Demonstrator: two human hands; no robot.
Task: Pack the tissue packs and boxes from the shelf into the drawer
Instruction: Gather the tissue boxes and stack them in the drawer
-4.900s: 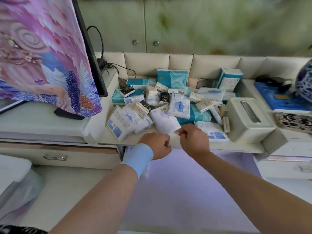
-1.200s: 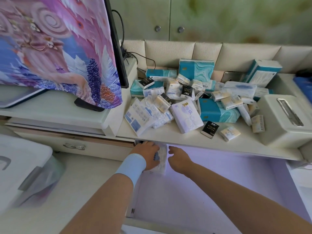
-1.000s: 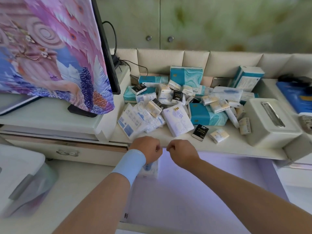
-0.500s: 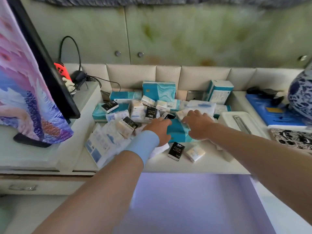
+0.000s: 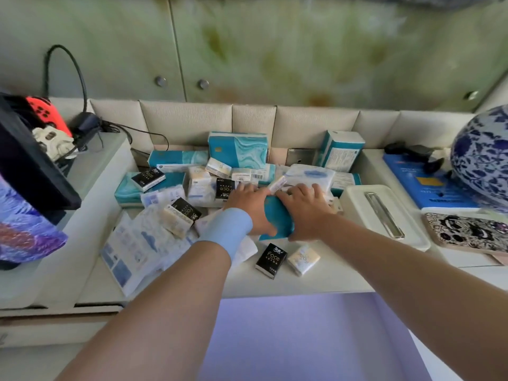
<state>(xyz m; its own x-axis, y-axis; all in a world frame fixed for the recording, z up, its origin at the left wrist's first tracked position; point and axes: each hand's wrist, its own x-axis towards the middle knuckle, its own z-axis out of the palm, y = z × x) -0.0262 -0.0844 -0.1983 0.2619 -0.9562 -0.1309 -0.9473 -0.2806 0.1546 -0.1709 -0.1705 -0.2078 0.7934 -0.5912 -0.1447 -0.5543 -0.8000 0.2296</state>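
Observation:
A heap of tissue packs and boxes covers the shelf (image 5: 330,279). Both hands clasp a teal tissue pack (image 5: 276,218) in the middle of the heap: my left hand (image 5: 251,209), with a light blue wristband, on its left side, my right hand (image 5: 305,211) on its right. In front of it lie a black "Face" pocket pack (image 5: 270,260) and a cream pocket pack (image 5: 303,259). Large white-and-blue packs (image 5: 137,243) lie at the left. More teal boxes (image 5: 237,147) stand at the back. The open drawer (image 5: 302,339), with a lilac bottom, is below the shelf edge.
A white tissue dispenser box (image 5: 382,215) sits right of the heap. Farther right are a blue-and-white vase (image 5: 483,158), a blue book (image 5: 423,185) and a patterned case (image 5: 467,232). A screen under a colourful cloth (image 5: 24,204) stands left, with cables and a red controller (image 5: 46,114) behind.
Both hands came up out of the drawer, where they left a white pack, reached into the heap and closed on the teal pack. The camera view has tilted up and right.

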